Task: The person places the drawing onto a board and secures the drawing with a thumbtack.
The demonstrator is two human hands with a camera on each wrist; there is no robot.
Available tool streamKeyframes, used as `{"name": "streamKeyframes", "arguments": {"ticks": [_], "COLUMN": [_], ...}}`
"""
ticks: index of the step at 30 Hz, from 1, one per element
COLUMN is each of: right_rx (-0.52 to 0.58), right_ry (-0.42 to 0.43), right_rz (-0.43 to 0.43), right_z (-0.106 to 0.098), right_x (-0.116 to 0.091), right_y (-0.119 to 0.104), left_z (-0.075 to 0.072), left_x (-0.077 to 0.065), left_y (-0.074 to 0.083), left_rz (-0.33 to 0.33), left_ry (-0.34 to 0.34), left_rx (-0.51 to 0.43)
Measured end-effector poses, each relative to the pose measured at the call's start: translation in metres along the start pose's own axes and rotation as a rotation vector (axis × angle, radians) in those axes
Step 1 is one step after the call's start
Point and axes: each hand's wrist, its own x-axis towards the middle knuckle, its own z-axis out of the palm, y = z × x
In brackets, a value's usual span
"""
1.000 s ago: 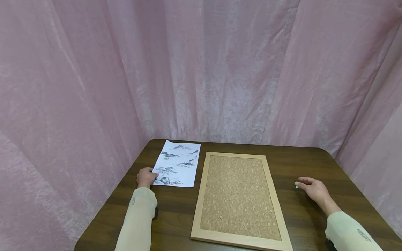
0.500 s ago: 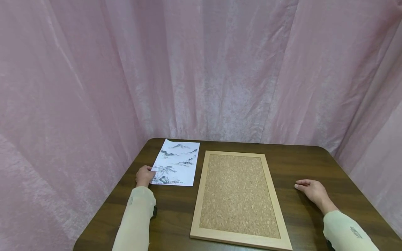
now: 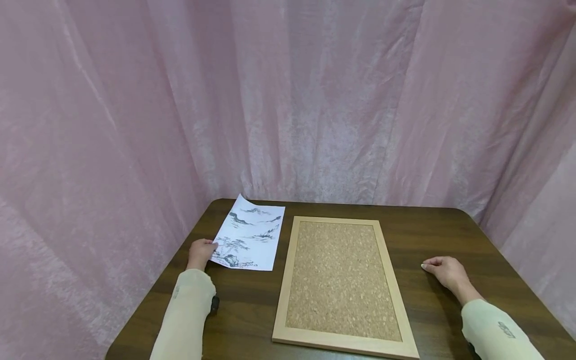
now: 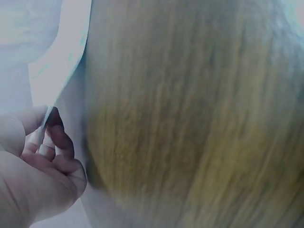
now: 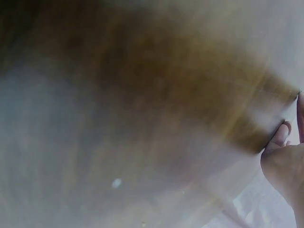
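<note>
My left hand (image 3: 200, 252) pinches the lower left edge of a white sheet of paper (image 3: 265, 252) between thumb and fingers. The sheet carries an ink landscape of mountains and trees, and its far left corner curls upward. In the left wrist view the bent paper (image 4: 71, 42) runs between the thumb and fingers of my left hand (image 4: 42, 156). My right hand (image 3: 450, 274) is low over the table on the right, thumb and fingertips close together. Whether anything small is between them is hidden. The right wrist view shows only part of this hand (image 5: 285, 156), at its edge.
A cork board (image 3: 342, 280) in a pale wooden frame (image 3: 286, 300) lies between the hands on the dark brown wooden table (image 3: 243, 305). Pink curtains (image 3: 288, 100) hang behind the table and at its sides. A small pale spot (image 5: 116, 183) shows in the right wrist view.
My left hand has shifted slightly left and tilted the sheet, lifting its far left corner. A small pale green thing at my right thumb tip a second ago is no longer visible; those fingertips have drawn closer.
</note>
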Motion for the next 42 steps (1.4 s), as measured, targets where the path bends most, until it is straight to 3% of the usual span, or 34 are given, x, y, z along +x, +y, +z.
{"name": "streamKeyframes", "arguments": {"ticks": [5,9,24,33,42], "right_rx": [0.013,0.012,0.01,0.029,0.04], "right_ry": [-0.01,-0.01,0.004,-0.023,-0.026], "right_rz": [0.012,0.016,0.01,0.03,0.036], "right_z": [-0.001,0.0,0.002,0.004,0.006], "right_x": [0.0,0.001,0.0,0.001,0.002], "right_y": [-0.003,-0.003,-0.009,-0.008,-0.005], "left_z": [-0.006,-0.01,-0.015,0.008,0.049], "left_x": [0.001,0.003,-0.012,-0.036,-0.072], "left_y": [-0.004,-0.006,0.023,0.046,0.076], "left_rz": [-0.09,-0.168,-0.2,-0.208,-0.179], "left_ry": [-0.101,-0.143,-0.044,-0.108,-0.187], "left_rx": [-0.229,-0.357,-0.639,-0.797,-0.869]}}
